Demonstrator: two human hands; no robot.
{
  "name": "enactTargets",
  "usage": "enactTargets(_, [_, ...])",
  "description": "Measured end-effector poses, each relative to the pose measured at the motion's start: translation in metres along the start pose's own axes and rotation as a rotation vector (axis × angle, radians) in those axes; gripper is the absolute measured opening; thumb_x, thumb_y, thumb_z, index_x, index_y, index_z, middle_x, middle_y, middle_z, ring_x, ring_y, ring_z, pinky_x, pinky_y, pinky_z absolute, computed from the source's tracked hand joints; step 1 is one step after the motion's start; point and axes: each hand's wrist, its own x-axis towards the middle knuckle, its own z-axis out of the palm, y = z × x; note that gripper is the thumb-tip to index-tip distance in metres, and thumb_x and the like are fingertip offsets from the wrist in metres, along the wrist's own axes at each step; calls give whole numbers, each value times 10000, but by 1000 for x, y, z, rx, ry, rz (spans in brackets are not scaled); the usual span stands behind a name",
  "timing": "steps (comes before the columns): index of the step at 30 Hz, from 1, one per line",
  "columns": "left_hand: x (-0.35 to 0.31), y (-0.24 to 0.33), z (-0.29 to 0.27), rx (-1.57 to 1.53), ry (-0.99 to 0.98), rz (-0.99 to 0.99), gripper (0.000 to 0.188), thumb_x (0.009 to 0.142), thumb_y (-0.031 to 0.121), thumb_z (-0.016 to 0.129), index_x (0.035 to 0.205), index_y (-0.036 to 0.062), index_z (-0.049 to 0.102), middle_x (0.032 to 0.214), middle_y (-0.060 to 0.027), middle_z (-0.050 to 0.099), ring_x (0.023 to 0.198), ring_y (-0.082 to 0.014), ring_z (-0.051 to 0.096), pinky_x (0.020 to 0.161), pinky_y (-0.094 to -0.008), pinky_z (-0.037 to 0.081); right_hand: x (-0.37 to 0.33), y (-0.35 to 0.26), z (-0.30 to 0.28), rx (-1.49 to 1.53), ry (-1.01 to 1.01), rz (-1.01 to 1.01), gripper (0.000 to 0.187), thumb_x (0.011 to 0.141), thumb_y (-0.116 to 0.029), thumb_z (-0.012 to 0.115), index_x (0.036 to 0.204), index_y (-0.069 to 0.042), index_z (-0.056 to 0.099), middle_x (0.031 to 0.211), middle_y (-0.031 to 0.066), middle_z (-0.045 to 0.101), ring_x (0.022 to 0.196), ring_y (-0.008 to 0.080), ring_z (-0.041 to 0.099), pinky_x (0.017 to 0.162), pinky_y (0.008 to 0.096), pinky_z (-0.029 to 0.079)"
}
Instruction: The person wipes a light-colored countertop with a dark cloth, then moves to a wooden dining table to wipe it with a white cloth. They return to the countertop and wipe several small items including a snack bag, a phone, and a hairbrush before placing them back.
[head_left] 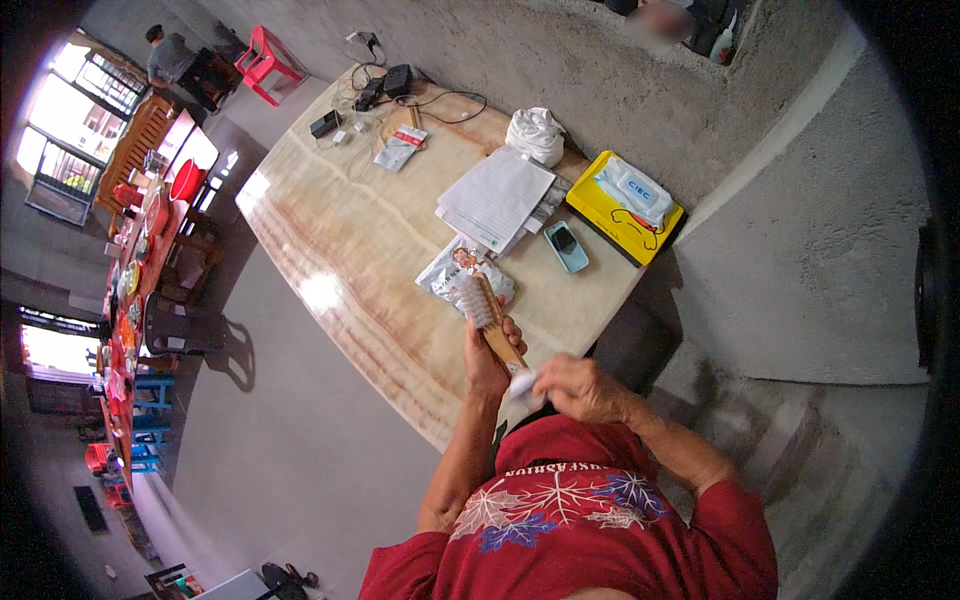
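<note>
A wooden-handled scrub brush (503,347) with pale bristles is held in my left hand (485,362), the fingers wrapped round its handle. Its bristle end points up and away from me, over the table. My right hand (580,388), slightly blurred, is closed with curled fingers beside the lower end of the handle. Something small and white (522,382) lies there, touching the handle near my right fingertips; whether it is a wipe or part of the brush I cannot tell. Just beyond the brush lies a silvery printed packet (440,275).
On the marble-patterned table (350,250) are papers (495,200), a light-blue phone (567,247), a wipes pack (635,193) on a yellow box (605,225), a white cloth (535,137) and chargers with cables (385,85). A concrete wall (560,60) borders the far side. Another person (180,65) stands far left.
</note>
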Motion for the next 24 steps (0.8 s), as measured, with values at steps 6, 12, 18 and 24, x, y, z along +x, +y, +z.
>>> enactTargets(6, [-6, -14, 5, 166, 138, -16, 464, 928, 505, 339, 1153, 122, 473, 754, -44, 534, 688, -159, 539, 611, -292, 450, 45, 2, 6, -380, 414, -5, 306, 763, -13, 566, 1069, -10, 577, 1117, 166, 491, 1013, 330, 480, 883, 389, 419])
enactTargets(12, [-15, -10, 12, 155, -27, -142, 484, 918, 546, 315, 1037, 103, 467, 664, -35, 485, 544, -145, 465, 511, -269, 398, 73, 18, 1, -439, 550, 10, 217, 775, 27, 524, 985, 7, 575, 1082, 132, 528, 971, 303, 504, 834, 372, 445])
enactTargets(18, [-18, -13, 13, 227, -126, -127, 515, 899, 591, 310, 948, 98, 452, 654, -33, 449, 534, -159, 430, 482, -284, 367, 101, 30, -20, -195, 572, 162, 276, 799, 14, 492, 1068, 23, 558, 1030, 133, 545, 924, 274, 549, 830, 325, 444])
enactTargets(24, [-8, -10, 0, 247, 23, -60, 492, 917, 522, 334, 1095, 82, 466, 807, -86, 543, 678, -209, 551, 625, -345, 502, 85, -1, -14, -149, 591, -22, 309, 786, 0, 524, 1089, 4, 583, 1039, 151, 519, 952, 277, 527, 838, 337, 438])
